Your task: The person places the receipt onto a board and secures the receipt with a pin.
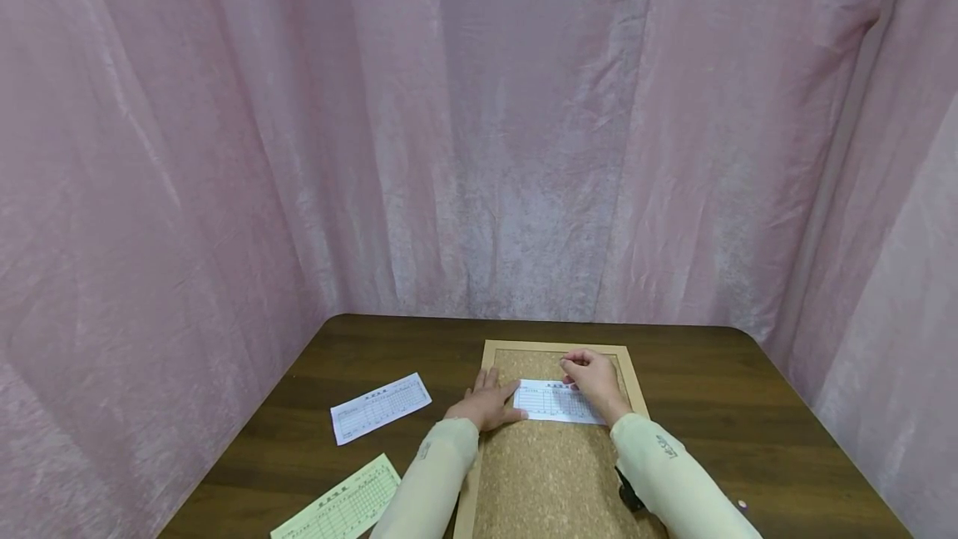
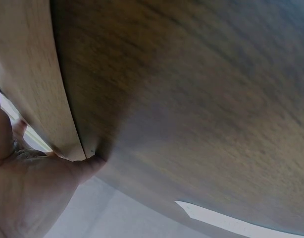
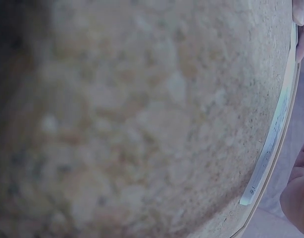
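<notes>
A: Nearest first?
B: Green slip (image 1: 346, 506), on table (image 1: 718, 406), left of corkboard (image 1: 550, 489). Then loose white slip (image 1: 380, 409), same side.
A: And the one being handled?
B: Printed white slip (image 1: 548, 403), flat on cork near far end, long axis crosswise.
A: Hands?
B: Left hand (image 1: 488, 404): fingers spread, grasping nothing, touching slip's left end; slip to its right. Right hand (image 1: 595, 378): over slip's right part, nearer the far edge. Thumb and finger together; can't tell if holding anything.
A: Farthest?
B: Pink curtain (image 1: 524, 131).
</notes>
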A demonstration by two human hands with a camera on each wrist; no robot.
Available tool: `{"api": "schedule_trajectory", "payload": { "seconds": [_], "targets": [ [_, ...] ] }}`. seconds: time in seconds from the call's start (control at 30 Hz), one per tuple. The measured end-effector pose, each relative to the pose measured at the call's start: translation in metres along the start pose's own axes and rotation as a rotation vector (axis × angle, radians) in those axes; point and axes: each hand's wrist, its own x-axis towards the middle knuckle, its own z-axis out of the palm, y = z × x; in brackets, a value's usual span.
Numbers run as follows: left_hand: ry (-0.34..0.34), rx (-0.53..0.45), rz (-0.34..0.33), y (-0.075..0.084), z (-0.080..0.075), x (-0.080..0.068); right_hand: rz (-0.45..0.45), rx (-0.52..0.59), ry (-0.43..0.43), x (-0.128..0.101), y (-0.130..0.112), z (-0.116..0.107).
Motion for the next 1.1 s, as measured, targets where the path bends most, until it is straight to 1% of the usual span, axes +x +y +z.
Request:
{"api": "schedule_trajectory", "payload": {
  "seconds": [0.2, 0.77, 0.93, 1.1],
  "targets": [
    [-0.003, 0.013, -0.001, 0.0007, -0.0008, 0.0004, -0.002, 0.004, 0.006, -0.0005, 0.0002, -0.001],
    [0.004, 0.016, -0.001, 0.002, 0.0, -0.0003, 0.049, -0.04, -0.018, -0.0023, -0.0034, -0.0029],
    [0.003, 0.016, -0.002, 0.0022, -0.0002, -0.0009, 0.039, -0.072, -0.029, -0.0017, -0.0033, -0.0024],
    [0.0, 0.003, -0.005, 0.0016, -0.0002, -0.0007, -0.002, -0.131, -0.042, -0.0004, -0.0012, -0.0006]
  ]
}}
